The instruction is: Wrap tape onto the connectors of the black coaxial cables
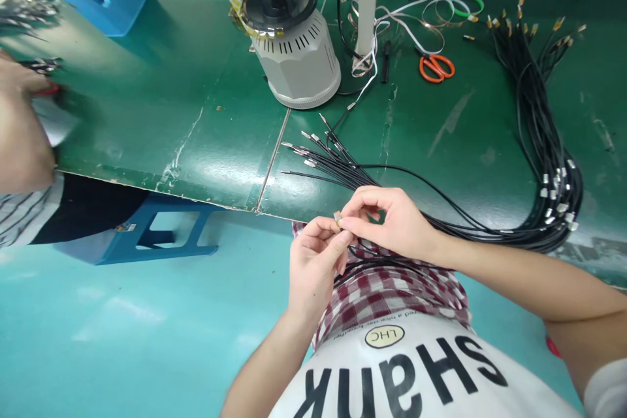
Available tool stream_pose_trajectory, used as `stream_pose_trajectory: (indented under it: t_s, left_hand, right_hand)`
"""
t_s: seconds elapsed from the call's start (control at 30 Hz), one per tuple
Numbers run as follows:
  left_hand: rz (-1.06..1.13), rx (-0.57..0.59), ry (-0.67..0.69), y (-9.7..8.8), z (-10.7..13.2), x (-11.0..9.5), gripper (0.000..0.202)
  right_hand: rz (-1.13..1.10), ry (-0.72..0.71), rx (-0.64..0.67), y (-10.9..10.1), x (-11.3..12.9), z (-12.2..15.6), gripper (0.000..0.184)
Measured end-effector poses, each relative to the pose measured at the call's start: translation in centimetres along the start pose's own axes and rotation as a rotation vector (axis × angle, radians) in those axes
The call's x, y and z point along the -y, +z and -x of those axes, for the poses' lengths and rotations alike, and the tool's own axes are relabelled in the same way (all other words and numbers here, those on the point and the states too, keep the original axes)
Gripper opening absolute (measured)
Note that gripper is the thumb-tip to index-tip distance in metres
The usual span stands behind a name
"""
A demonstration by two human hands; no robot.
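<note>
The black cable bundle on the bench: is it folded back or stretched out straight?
Folded back: the cable bundle runs right along the bench, turns in a U, then heads away.

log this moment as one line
left hand: pinches small metal connector | right hand: pinches it too | black cables: fanned on green table beyond the hands

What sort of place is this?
Probably a cable-assembly factory bench: a long bundle of black cables with metal end terminals lies on the green worktable, near a grey drum-shaped benchtop machine, and the left hand and right hand pinch a small metal connector.
</note>
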State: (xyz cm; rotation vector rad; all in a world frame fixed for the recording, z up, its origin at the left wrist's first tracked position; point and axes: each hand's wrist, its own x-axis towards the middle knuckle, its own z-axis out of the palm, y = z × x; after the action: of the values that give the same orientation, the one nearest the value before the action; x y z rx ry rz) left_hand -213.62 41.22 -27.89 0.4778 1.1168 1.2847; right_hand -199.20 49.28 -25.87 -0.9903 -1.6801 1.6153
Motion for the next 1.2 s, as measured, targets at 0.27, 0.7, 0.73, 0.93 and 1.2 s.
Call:
stream_pose_trajectory:
  t_s: [0.27,0.7,0.73,0.93,1.2]
  left_hand:
    - [0.008,0.138,-0.047,-0.7,0.1,0.0,0.016]
    - [0.101,0.159,-0.037,-2.0,-0.1,-0.4,0.012]
    - [0.078,0.128,0.006,-2.2,0.2,-0.4,0.015]
    - [-0.314,-0.047,0.012,-5.3,1.3,1.2,0.031]
    - [-0.934,-0.199,0.023,-9.7,0.3,1.8,0.055]
  right_hand:
    - [-0.36,0.233,0.41,-1.3,-0.3,-1.9,0.025]
    - [0.201,0.004,0.249,-2.1,-1.3,-4.0,0.029]
    - [0.39,-0.041,0.18,-2.1,-1.4,-4.3,0.027]
    - [1.202,-0.14,0.112,-1.6,-1.9,-6.1,0.019]
    - [1.414,-0.22,0.245,0.3,-1.9,-6.7,0.026]
